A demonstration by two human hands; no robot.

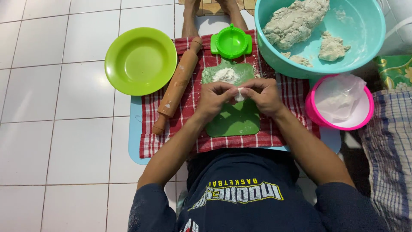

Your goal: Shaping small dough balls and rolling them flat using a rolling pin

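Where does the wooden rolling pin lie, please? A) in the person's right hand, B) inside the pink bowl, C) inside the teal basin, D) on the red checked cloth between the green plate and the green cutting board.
D: the wooden rolling pin lies slanted on the red checked cloth, with the green plate to one side and the green cutting board to the other; no hand touches it.

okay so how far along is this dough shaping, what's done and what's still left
Done: dough is mixed, a big lump sits in the teal basin, and flour dusts the green board. In hand: left hand and right hand pinch one small dough piece. Left: most of the dough; the green plate is empty, and the rolling pin and green press lie idle.
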